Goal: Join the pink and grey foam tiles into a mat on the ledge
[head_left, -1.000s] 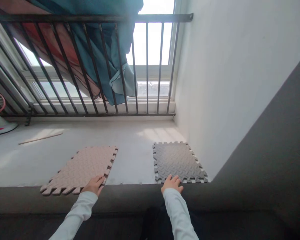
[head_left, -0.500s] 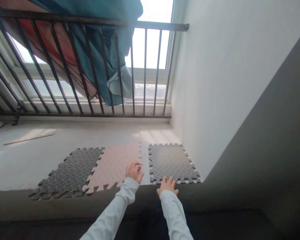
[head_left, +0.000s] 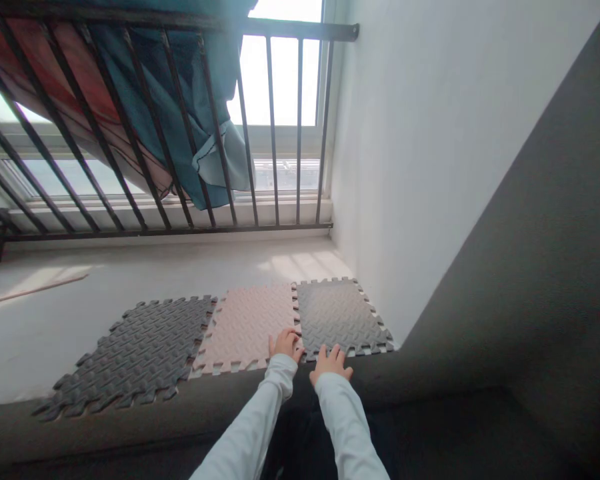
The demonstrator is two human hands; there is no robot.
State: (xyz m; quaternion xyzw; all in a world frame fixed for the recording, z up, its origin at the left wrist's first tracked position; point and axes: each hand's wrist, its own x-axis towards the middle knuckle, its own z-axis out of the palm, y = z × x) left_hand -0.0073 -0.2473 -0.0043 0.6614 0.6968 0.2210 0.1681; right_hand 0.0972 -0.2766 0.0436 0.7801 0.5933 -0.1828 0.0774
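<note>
Three foam puzzle mats lie in a row on a white ledge. My left hand (head_left: 286, 345) rests on the front right corner of the pink foam mat (head_left: 255, 310), fingers bent and thumb apart. Against the wall at the right lies a lighter grey foam mat (head_left: 337, 307), its toothed left edge meeting the pink one. My right hand (head_left: 331, 364) touches that mat's front edge with spread fingers. A dark grey foam mat (head_left: 140, 350) lies at the left, close beside the pink mat, with its front corner sticking out over the ledge.
The white ledge (head_left: 20, 347) has its front edge just under the mats. A thin stick (head_left: 37, 289) lies at the far left. Behind stands a dark metal railing (head_left: 195, 230), with a blue and pink cloth (head_left: 180, 127) at the window. A white wall (head_left: 420, 153) bounds the right side.
The pink mat has moved right with my left hand, closing the gap to the lighter grey mat. A narrow gap now shows between it and the dark mat. The view has shifted.
</note>
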